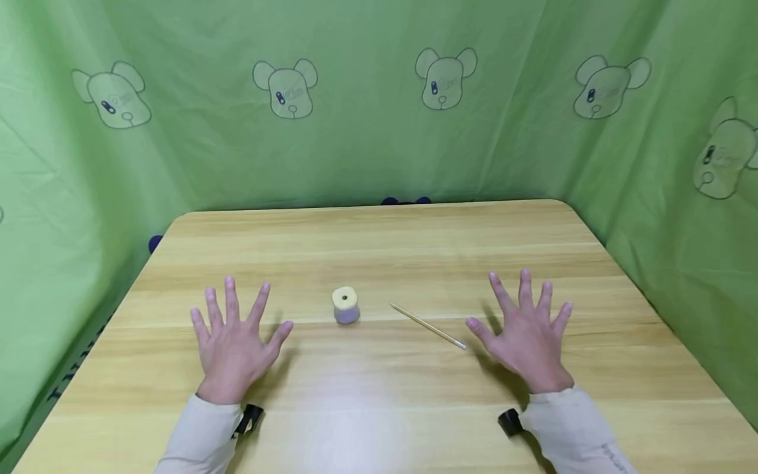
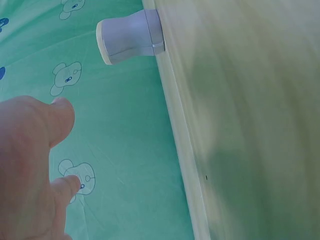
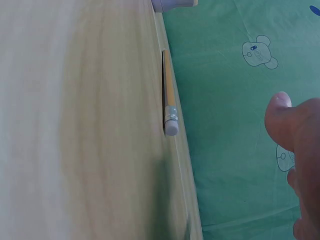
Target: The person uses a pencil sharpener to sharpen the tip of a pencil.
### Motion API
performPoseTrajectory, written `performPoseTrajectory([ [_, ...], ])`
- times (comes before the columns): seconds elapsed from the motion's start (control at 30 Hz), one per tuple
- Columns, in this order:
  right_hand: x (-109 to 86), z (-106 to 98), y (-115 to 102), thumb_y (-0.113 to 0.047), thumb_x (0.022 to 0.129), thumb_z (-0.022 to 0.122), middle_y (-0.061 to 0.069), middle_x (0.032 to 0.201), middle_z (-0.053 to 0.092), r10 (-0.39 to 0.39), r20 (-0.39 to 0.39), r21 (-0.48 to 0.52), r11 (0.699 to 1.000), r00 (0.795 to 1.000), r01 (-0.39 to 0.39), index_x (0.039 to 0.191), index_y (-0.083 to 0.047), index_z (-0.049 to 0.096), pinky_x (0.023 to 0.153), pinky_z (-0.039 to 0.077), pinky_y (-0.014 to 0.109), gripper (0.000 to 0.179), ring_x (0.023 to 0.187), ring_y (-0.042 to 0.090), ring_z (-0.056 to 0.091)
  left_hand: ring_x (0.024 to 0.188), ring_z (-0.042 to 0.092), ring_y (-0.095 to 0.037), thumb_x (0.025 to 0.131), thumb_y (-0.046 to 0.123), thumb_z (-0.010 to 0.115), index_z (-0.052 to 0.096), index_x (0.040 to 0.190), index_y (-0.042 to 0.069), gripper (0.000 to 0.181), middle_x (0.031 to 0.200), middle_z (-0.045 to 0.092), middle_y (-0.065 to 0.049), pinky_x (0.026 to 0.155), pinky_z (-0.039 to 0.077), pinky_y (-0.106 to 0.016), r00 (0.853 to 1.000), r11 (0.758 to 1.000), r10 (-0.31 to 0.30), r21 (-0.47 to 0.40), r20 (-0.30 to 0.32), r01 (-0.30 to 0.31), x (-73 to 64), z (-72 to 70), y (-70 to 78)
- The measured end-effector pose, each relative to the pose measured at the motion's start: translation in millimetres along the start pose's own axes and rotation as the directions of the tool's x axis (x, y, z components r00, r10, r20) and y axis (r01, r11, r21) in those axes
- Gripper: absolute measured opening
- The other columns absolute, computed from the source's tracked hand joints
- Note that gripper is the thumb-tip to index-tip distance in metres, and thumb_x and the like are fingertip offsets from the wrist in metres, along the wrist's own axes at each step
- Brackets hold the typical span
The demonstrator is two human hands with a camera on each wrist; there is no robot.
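Between the two hands, a small pencil sharpener (image 1: 346,313) with a cream top, a dark round hole and a lilac body stands upright on the table. To its right lies a pencil (image 1: 428,325), slanting, its eraser end toward the right hand; the eraser and metal band (image 3: 171,120) show up close in the right wrist view. My left hand (image 1: 233,349), fingers straight and spread, is left of the sharpener (image 2: 130,36) and holds nothing. My right hand (image 1: 529,336) is likewise spread, its thumb nearest the eraser but apart from it.
The wooden table (image 1: 379,243) has rounded far corners. A green curtain (image 1: 367,145) with printed bear heads hangs behind it and along both sides. Black wrist cameras sit on the inner side of each sleeve, the left one (image 1: 249,419) and the right one (image 1: 510,422).
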State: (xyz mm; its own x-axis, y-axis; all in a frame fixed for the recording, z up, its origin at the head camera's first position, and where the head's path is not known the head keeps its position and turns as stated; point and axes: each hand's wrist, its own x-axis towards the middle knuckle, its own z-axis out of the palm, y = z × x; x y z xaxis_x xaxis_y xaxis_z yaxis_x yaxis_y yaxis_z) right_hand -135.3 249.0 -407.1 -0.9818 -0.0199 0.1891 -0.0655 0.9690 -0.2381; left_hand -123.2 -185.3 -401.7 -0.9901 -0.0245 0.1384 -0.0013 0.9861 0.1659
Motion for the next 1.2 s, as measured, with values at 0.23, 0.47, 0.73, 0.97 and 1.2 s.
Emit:
performPoseTrajectory([
  [0.23, 0.3, 1.2, -0.3, -0.064, 0.09, 0.049, 0.027, 0.155, -0.01, -0.011, 0.001, 0.01, 1.0, 1.0, 0.011, 0.156, -0.026, 0.01, 0.096, -0.022, 0.07, 0.085, 0.135, 0.056, -0.015, 0.138, -0.02, -0.047, 0.091, 0.071, 0.034, 0.02, 0.155, 0.027, 0.08, 0.157, -0.014, -0.024, 0.106, -0.017, -0.063, 1.0, 1.0, -0.008, 0.005, 0.017, 0.008, -1.0, -1.6, 0.5],
  [0.47, 0.1, 2.1, 0.3, -0.065, 0.089, 0.049, 0.028, 0.156, -0.008, -0.027, -0.018, 0.026, 0.999, 0.999, 0.028, 0.156, -0.025, 0.012, 0.098, -0.017, 0.072, 0.086, 0.136, 0.057, -0.011, 0.138, -0.021, -0.047, 0.091, 0.07, 0.036, 0.02, 0.155, 0.026, 0.079, 0.157, -0.012, -0.025, 0.104, -0.021, -0.061, 1.0, 1.0, -0.016, -0.004, 0.022, 0.016, -3.3, -3.5, 1.4],
  [0.73, -1.8, 0.0, 0.2, -0.063, 0.09, 0.051, 0.03, 0.155, -0.008, -0.03, -0.019, 0.045, 0.999, 0.999, 0.031, 0.156, -0.024, 0.012, 0.099, -0.017, 0.071, 0.086, 0.136, 0.058, -0.009, 0.138, -0.021, -0.047, 0.092, 0.067, 0.04, 0.024, 0.155, 0.024, 0.078, 0.157, -0.009, -0.026, 0.103, -0.023, -0.059, 1.0, 1.0, 0.0, -0.02, -0.001, 0.0, -2.4, -3.6, 4.1],
  [0.97, -3.9, 0.1, 0.0, -0.059, 0.091, 0.053, 0.032, 0.155, -0.006, -0.048, -0.015, 0.138, 0.989, 0.999, 0.05, 0.157, -0.021, 0.013, 0.104, 0.0, 0.073, 0.086, 0.136, 0.059, -0.002, 0.137, -0.02, -0.048, 0.092, 0.07, 0.033, 0.022, 0.155, 0.025, 0.078, 0.156, -0.014, -0.023, 0.102, -0.024, -0.058, 1.0, 1.0, 0.009, -0.007, 0.021, -0.009, -2.7, -1.3, 3.8],
  [1.2, 1.9, -3.9, 2.5, -0.044, 0.094, 0.059, 0.03, 0.156, 0.0, -0.035, 0.04, 0.356, 0.934, 0.999, 0.019, 0.156, -0.014, 0.007, 0.093, 0.028, 0.075, 0.086, 0.128, 0.062, 0.026, 0.138, -0.014, -0.051, 0.094, 0.069, 0.028, 0.023, 0.155, 0.021, 0.077, 0.157, -0.005, -0.026, 0.105, -0.017, -0.064, 0.999, 0.994, 0.045, -0.101, 0.016, -0.043, -0.2, 0.4, 5.3],
])
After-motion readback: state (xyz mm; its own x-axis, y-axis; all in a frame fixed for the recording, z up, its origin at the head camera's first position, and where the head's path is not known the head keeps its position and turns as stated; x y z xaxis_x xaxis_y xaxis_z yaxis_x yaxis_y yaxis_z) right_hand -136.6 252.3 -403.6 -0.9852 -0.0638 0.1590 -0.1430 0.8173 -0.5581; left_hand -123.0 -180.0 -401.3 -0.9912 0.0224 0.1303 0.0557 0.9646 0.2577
